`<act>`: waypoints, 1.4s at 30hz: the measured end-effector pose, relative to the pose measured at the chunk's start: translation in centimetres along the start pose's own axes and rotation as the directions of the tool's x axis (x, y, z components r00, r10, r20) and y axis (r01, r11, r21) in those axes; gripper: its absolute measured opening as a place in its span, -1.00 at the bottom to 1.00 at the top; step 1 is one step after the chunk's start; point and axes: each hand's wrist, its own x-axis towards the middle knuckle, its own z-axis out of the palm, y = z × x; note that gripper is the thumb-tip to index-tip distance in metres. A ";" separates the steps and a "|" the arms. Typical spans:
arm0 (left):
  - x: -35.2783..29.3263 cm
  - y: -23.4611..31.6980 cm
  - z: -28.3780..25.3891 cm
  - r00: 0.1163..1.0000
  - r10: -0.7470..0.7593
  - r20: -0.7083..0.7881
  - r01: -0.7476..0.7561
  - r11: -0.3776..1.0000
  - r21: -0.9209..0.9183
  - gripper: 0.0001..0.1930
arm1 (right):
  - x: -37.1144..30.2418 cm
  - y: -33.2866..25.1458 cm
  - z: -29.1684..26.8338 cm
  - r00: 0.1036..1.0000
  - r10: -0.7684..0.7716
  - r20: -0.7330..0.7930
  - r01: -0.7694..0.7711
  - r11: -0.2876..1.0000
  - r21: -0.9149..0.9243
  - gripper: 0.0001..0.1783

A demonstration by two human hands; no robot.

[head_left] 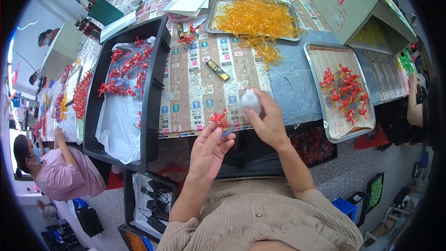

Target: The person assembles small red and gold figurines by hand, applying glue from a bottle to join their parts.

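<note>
My left hand (209, 148) pinches a small red plastic figure (219, 118) with a bluish clear part under it, held just over the table's front edge. In my right hand (269, 123) is a white squeeze bottle (250, 101), gripped around its body beside the figure. Its nozzle end cannot be made out clearly. Beyond both hands a small black-and-gold tube or box (217, 70) lies on the printed table covering. To the left, a black bin (160, 65) lined with white sheeting holds many similar red figures (127, 67).
A metal tray (214, 23) at the back is heaped with yellow plastic strips (260, 16). Another tray (332, 130) on the right bears red and yellow figures. A pale box-shaped hood (320, 11) stands behind it. Co-workers sit left (69, 172) and right (418, 97).
</note>
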 end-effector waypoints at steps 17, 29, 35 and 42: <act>1.2 -0.9 -1.3 0.962 0.264 0.062 -0.269 0.902 0.337 -0.65 | -4.6 -4.1 -3.8 0.952 0.223 -0.210 -0.140 0.927 0.348 -0.55; 0.9 -0.9 -1.2 0.919 0.375 0.125 -0.389 0.805 0.448 -0.69 | -4.7 -3.4 -3.3 0.978 -0.158 -0.134 0.149 0.986 -0.073 -0.53; 0.6 -1.1 -1.1 0.921 0.373 0.114 -0.383 0.812 0.441 -0.66 | -4.9 -3.4 -3.4 0.983 -0.142 -0.114 0.132 0.987 -0.090 -0.49; 0.5 -1.1 -1.1 0.941 0.329 0.075 -0.328 0.842 0.427 -0.64 | -5.0 -3.4 -3.6 0.981 -0.148 -0.128 0.138 0.987 -0.086 -0.50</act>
